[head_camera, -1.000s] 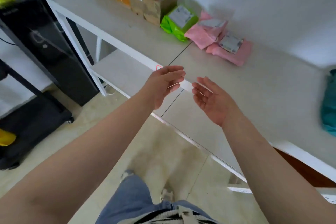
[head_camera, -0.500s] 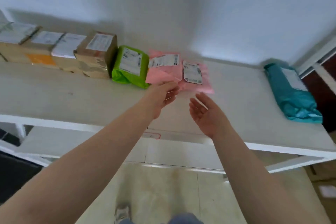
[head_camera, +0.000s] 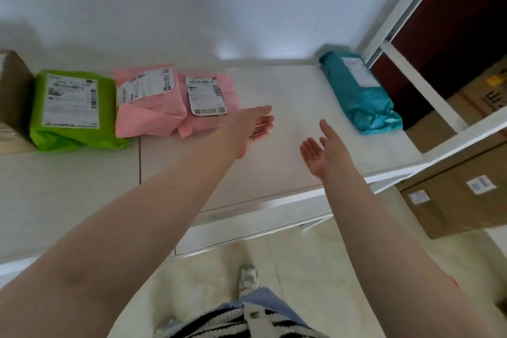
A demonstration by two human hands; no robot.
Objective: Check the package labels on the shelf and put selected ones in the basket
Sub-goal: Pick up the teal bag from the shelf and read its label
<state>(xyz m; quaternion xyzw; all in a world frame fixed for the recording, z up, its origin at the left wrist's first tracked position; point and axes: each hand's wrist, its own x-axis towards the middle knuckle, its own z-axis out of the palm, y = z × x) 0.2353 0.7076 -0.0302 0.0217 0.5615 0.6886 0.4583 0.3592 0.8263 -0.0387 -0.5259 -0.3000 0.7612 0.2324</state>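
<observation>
So the packages sit along the back edge of the shelf (head_camera: 274, 173), against the wall; a green mailer (head_camera: 74, 110) toward the left end, two pink mailers side by side, the left pink mailer (head_camera: 148, 107) touching the right pink mailer (head_camera: 214, 101), then a bare stretch, then a teal mailer (head_camera: 359, 90) at the back right corner; a brown box (head_camera: 13, 99) is cut off at the far left edge; no basket in view at all, which is kinda the first worry, since anything picked has to travel somewhere I can't see.

What could go wrong, my guess: the labels are blurry from here, so grabbing without reading properly means the wrong parcel goes in; the soft poly bags look slippery and floppy, so a one-handed pinch at a corner could let one sag and slide off; the two pinks lie so close that dragging one may pull the other toward the front edge.

Hands: the left hand (head_camera: 255, 126) is stretched out over the shelf, fingers straight and apart, holding nothing, just beside the right pink mailer but not clearly touching it; the right hand (head_camera: 326, 151) is palm up, fingers relaxed and spread, empty, hovering between the pinks and the teal one.
</observation>
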